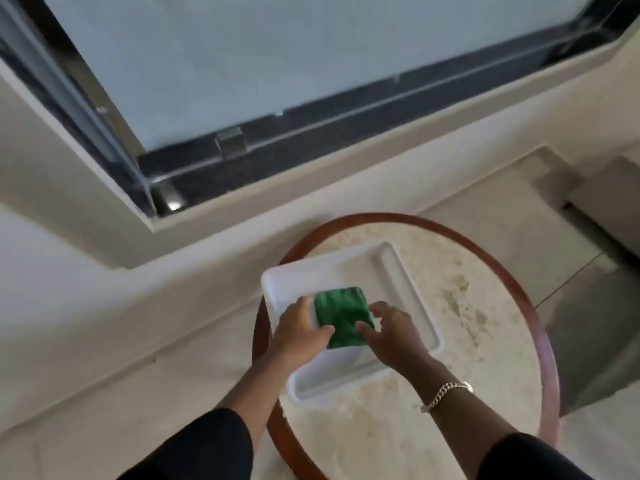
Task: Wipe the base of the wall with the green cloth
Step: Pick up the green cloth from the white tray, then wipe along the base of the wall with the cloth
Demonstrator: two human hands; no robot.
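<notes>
A folded green cloth [343, 315] lies in a white tray [412, 289] on a round table. My left hand [299, 329] rests on the cloth's left edge, thumb over its near corner. My right hand [391, 332] touches the cloth's right side with fingers spread. Whether either hand truly grips the cloth is unclear. The base of the wall [145, 327] runs diagonally to the left of the table, pale and plain, where wall meets floor.
The round table [485, 341] has a dark wooden rim and a speckled stone top. A large window with a dark frame [311, 133] sits above a pale sill. Tiled floor [104, 427] lies at lower left, and a grey block [595, 323] stands at right.
</notes>
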